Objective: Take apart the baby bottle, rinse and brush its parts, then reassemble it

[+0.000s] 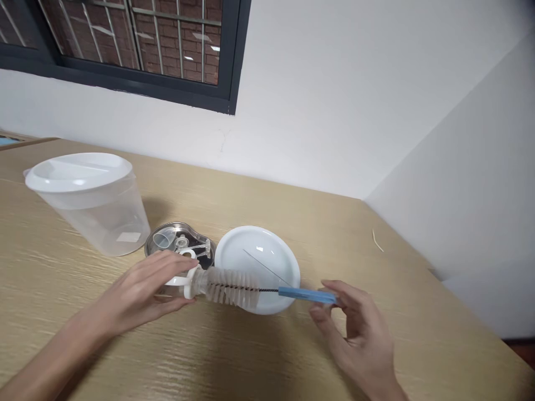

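My left hand (154, 289) is closed around a clear baby bottle (178, 284) with a white collar and handles, its mouth turned to the right. A bottle brush (234, 287) with pale bristles, a twisted wire stem and a blue handle (307, 294) points into the bottle's mouth. Most of the bristles show outside the opening. At the handle's right end, my right hand (355, 328) pinches it between thumb and fingers. Behind and below the brush lies a white bowl (259, 245), with a thin wire-like line across it.
A kidney-shaped metal tray (178, 225) holds several small clear parts. To its left stands a translucent pitcher (100, 223) with a white lid (79, 172). A thin pale strip (377, 240) lies on the wooden table (334, 234) by the wall.
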`<action>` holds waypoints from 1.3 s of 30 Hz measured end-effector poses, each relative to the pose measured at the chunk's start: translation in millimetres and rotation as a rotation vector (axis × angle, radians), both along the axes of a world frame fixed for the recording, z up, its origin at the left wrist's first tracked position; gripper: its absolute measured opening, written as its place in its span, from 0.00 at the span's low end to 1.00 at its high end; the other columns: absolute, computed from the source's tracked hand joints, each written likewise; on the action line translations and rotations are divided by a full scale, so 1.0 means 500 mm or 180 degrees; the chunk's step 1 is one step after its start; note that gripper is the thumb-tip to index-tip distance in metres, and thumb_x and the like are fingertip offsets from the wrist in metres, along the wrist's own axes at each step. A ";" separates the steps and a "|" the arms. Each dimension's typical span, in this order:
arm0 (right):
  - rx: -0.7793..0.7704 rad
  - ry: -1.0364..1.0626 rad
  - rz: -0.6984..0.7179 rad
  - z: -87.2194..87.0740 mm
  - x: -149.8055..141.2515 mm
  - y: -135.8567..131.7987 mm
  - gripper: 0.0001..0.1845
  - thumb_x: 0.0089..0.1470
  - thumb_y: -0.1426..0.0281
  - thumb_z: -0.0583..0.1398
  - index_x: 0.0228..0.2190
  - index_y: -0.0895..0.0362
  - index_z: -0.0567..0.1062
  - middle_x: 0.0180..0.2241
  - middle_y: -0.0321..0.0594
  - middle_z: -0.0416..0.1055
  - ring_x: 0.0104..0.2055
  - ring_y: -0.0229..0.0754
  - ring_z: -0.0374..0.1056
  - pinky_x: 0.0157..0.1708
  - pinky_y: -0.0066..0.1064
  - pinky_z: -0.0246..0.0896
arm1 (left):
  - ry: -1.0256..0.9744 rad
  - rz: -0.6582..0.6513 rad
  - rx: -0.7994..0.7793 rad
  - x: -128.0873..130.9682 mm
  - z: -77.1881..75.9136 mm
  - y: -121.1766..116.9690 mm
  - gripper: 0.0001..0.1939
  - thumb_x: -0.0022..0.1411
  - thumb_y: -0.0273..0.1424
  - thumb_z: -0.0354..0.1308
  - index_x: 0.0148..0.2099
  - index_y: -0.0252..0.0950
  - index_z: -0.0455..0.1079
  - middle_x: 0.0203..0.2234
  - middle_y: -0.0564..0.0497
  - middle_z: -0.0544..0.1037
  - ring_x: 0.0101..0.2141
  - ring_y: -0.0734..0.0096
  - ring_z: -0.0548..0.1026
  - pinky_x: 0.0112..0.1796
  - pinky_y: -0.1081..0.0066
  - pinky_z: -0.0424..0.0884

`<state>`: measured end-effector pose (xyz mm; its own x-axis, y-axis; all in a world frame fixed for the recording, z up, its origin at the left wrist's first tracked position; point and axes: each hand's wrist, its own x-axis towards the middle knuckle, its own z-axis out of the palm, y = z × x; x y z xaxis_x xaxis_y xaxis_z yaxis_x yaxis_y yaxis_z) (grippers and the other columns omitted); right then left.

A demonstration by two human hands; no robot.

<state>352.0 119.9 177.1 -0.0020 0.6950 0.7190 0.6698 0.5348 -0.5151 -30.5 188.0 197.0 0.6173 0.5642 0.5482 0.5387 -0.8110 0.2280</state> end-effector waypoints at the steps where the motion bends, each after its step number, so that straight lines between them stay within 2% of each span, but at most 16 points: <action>1: 0.0081 0.0011 0.0094 -0.002 0.000 0.003 0.20 0.57 0.74 0.65 0.51 0.54 0.72 0.33 0.38 0.75 0.28 0.38 0.72 0.30 0.30 0.72 | -0.0004 0.0012 -0.0011 -0.001 -0.002 0.001 0.27 0.64 0.34 0.65 0.63 0.42 0.65 0.47 0.47 0.82 0.45 0.61 0.80 0.46 0.65 0.77; 4: 0.0211 -0.0128 0.0286 -0.006 0.005 0.008 0.23 0.55 0.81 0.63 0.51 0.51 0.73 0.36 0.38 0.77 0.28 0.38 0.73 0.28 0.31 0.71 | -0.0001 0.0029 -0.0056 -0.002 -0.004 0.002 0.28 0.64 0.35 0.65 0.64 0.43 0.64 0.47 0.47 0.82 0.45 0.61 0.80 0.45 0.64 0.77; 7: 0.0241 -0.0445 0.0095 0.000 0.014 0.007 0.21 0.58 0.80 0.62 0.50 0.50 0.73 0.36 0.38 0.79 0.27 0.38 0.74 0.27 0.29 0.70 | 0.0011 0.0052 -0.0103 -0.004 -0.005 0.001 0.28 0.64 0.35 0.66 0.63 0.42 0.64 0.48 0.47 0.81 0.45 0.61 0.80 0.46 0.64 0.76; 9: 0.0230 -0.0711 0.0000 0.007 0.018 0.003 0.15 0.60 0.76 0.61 0.47 0.51 0.74 0.32 0.36 0.79 0.25 0.37 0.73 0.25 0.28 0.68 | 0.0009 0.0046 -0.0102 -0.006 -0.005 0.001 0.29 0.63 0.35 0.66 0.64 0.42 0.63 0.48 0.47 0.81 0.46 0.61 0.80 0.48 0.63 0.76; 11: 0.0144 -0.0839 -0.0009 0.014 0.018 -0.001 0.05 0.63 0.72 0.59 0.39 0.52 0.75 0.24 0.33 0.75 0.20 0.35 0.69 0.21 0.27 0.62 | 0.0018 0.0013 -0.0085 -0.008 -0.006 0.000 0.29 0.64 0.34 0.66 0.64 0.42 0.63 0.49 0.47 0.80 0.47 0.61 0.79 0.49 0.63 0.75; 13: -0.0021 -0.0778 0.0012 0.016 0.015 -0.004 0.11 0.65 0.70 0.56 0.29 0.53 0.72 0.18 0.30 0.66 0.17 0.33 0.62 0.17 0.26 0.56 | 0.0052 -0.0025 -0.0086 -0.009 -0.006 0.000 0.28 0.65 0.33 0.65 0.64 0.42 0.63 0.50 0.47 0.80 0.48 0.62 0.79 0.49 0.64 0.74; 15: -0.0220 -0.0668 0.0082 0.013 0.010 -0.004 0.15 0.67 0.71 0.55 0.26 0.53 0.69 0.16 0.29 0.62 0.16 0.32 0.58 0.16 0.25 0.53 | 0.0091 -0.0037 -0.0094 -0.009 -0.007 0.000 0.27 0.65 0.33 0.64 0.64 0.42 0.62 0.50 0.47 0.80 0.48 0.62 0.78 0.49 0.64 0.74; 16: -0.0253 -0.0580 0.0106 0.009 0.008 -0.004 0.13 0.66 0.71 0.55 0.28 0.53 0.70 0.18 0.29 0.63 0.17 0.32 0.60 0.17 0.24 0.55 | 0.0105 -0.0031 -0.0101 -0.009 -0.007 0.000 0.27 0.65 0.33 0.64 0.64 0.42 0.62 0.50 0.47 0.80 0.48 0.62 0.78 0.49 0.65 0.74; 18: -0.0155 -0.0308 0.0106 0.004 0.004 -0.001 0.03 0.64 0.72 0.58 0.39 0.54 0.73 0.25 0.33 0.69 0.23 0.34 0.67 0.23 0.25 0.64 | 0.0129 0.0012 -0.0111 -0.008 -0.008 0.000 0.27 0.65 0.33 0.65 0.63 0.41 0.63 0.49 0.47 0.80 0.48 0.63 0.78 0.50 0.65 0.74; 20: 0.0033 -0.0119 0.0147 0.006 0.001 0.004 0.16 0.60 0.75 0.62 0.50 0.55 0.70 0.33 0.38 0.73 0.30 0.37 0.71 0.29 0.28 0.70 | 0.0137 0.0070 -0.0123 -0.008 -0.009 0.000 0.27 0.65 0.34 0.65 0.63 0.41 0.63 0.49 0.48 0.80 0.48 0.63 0.78 0.51 0.65 0.73; 21: 0.0126 -0.0132 0.0208 0.009 -0.001 0.006 0.20 0.58 0.77 0.63 0.51 0.55 0.70 0.36 0.40 0.73 0.32 0.38 0.72 0.30 0.29 0.71 | 0.0140 0.0098 -0.0138 -0.009 -0.010 0.001 0.27 0.64 0.35 0.65 0.63 0.41 0.63 0.49 0.48 0.80 0.48 0.63 0.78 0.51 0.64 0.73; 25: 0.0327 -0.0571 0.0418 0.035 -0.006 0.011 0.14 0.57 0.81 0.62 0.44 0.55 0.73 0.34 0.40 0.73 0.32 0.38 0.71 0.29 0.28 0.69 | 0.0126 0.0144 -0.0241 -0.009 -0.011 0.003 0.27 0.64 0.35 0.65 0.63 0.41 0.63 0.49 0.48 0.80 0.49 0.63 0.78 0.50 0.64 0.73; 28: 0.0399 -0.0606 0.0323 0.043 -0.003 0.007 0.13 0.60 0.79 0.61 0.45 0.54 0.73 0.32 0.39 0.74 0.30 0.37 0.72 0.26 0.26 0.67 | 0.0105 0.0126 -0.0249 -0.008 -0.008 0.003 0.28 0.64 0.35 0.66 0.63 0.41 0.63 0.49 0.47 0.80 0.49 0.62 0.78 0.51 0.63 0.73; 33: 0.0122 -0.0777 0.0003 0.025 0.017 -0.004 0.07 0.65 0.71 0.58 0.43 0.52 0.75 0.25 0.34 0.73 0.20 0.33 0.66 0.19 0.25 0.58 | 0.0056 -0.0003 -0.0109 0.000 0.001 -0.005 0.26 0.65 0.33 0.65 0.63 0.41 0.63 0.49 0.46 0.80 0.47 0.62 0.78 0.49 0.64 0.74; 36: -0.0038 -0.0694 -0.0209 0.009 0.020 -0.005 0.09 0.67 0.66 0.56 0.40 0.51 0.77 0.19 0.30 0.68 0.16 0.32 0.61 0.17 0.25 0.54 | 0.0115 -0.0042 -0.0103 0.005 0.004 -0.007 0.26 0.66 0.33 0.63 0.63 0.41 0.63 0.49 0.45 0.80 0.48 0.61 0.78 0.49 0.63 0.74; 39: -0.0241 -0.0361 -0.0172 -0.006 0.014 -0.002 0.14 0.68 0.62 0.54 0.48 0.53 0.75 0.19 0.31 0.66 0.17 0.34 0.62 0.18 0.26 0.57 | 0.0096 -0.0005 -0.0055 0.005 0.005 -0.006 0.26 0.65 0.34 0.64 0.63 0.40 0.64 0.48 0.46 0.80 0.46 0.61 0.79 0.47 0.63 0.75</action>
